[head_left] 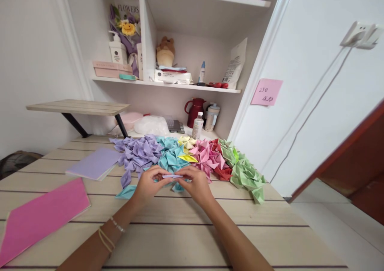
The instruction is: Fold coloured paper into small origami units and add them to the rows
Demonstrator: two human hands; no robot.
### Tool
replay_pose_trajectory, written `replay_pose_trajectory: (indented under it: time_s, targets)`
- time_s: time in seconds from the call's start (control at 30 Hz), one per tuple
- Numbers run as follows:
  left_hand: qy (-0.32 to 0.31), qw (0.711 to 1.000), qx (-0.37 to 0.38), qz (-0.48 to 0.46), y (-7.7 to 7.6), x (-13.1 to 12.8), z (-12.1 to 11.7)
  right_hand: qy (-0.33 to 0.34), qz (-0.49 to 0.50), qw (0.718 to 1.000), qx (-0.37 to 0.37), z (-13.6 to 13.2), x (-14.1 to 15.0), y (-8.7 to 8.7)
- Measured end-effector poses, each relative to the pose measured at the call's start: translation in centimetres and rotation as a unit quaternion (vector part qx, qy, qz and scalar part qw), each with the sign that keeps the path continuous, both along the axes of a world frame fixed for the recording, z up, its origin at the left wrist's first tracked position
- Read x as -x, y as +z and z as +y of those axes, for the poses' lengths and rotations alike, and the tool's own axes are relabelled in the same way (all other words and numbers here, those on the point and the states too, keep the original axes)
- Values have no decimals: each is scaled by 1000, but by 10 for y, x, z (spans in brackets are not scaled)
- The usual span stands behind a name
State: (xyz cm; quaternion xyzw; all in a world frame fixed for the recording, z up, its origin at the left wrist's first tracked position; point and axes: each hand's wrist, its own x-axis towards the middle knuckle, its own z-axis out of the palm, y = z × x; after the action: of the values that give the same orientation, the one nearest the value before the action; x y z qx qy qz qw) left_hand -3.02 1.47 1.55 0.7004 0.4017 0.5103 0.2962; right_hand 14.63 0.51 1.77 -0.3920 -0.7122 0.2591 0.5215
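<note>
Holding a small folded purple paper [172, 176] between left hand [151, 183] and right hand [194, 181], fingers pinched on its two ends, above the table [168, 231], just near of the blue folded papers [171, 155].

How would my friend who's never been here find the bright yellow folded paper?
On the wooden table, look along the heaps of folded paper. Between teal pieces and pink pieces lies the bright yellow piece. It's long, pointed and brighter than the pale yellow pieces behind it.

Matt, crisply creased paper in the purple pieces [139, 153]; smooth wood-look tabletop [168, 239].
</note>
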Motion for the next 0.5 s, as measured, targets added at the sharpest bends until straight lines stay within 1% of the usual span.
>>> replay_pose_trajectory:
  time_s: [0.03, 0.1, 0.2, 0.27, 0.33, 0.4, 0.5]
  targets:
    - [-5, 1000, 16, -17, -1, 0, 1, -3, -11, 1000, -5, 0, 0, 0]
    - [-11, 998, 47, -51, -2, 0, 2, 1, 10, 1000, 16, 1, 1, -1]
    - [-27, 994, 72, -83, -4, 0, 2, 24, 103, 991, 78, 3, 2, -5]
    - [-44, 992, 80, -87, -4, -1, 1, 31, 149, 983, 99, 3, 3, -7]
    - [-51, 994, 71, -67, -3, -2, -1, 21, 162, 982, 91, 3, 5, -7]
    - [-39, 998, 45, -36, -3, -3, -2, 8, 166, 982, 87, 2, 7, -7]
    - [-13, 999, 9, -32, -5, -3, -1, 20, 178, 977, 115, 1, 10, -8]
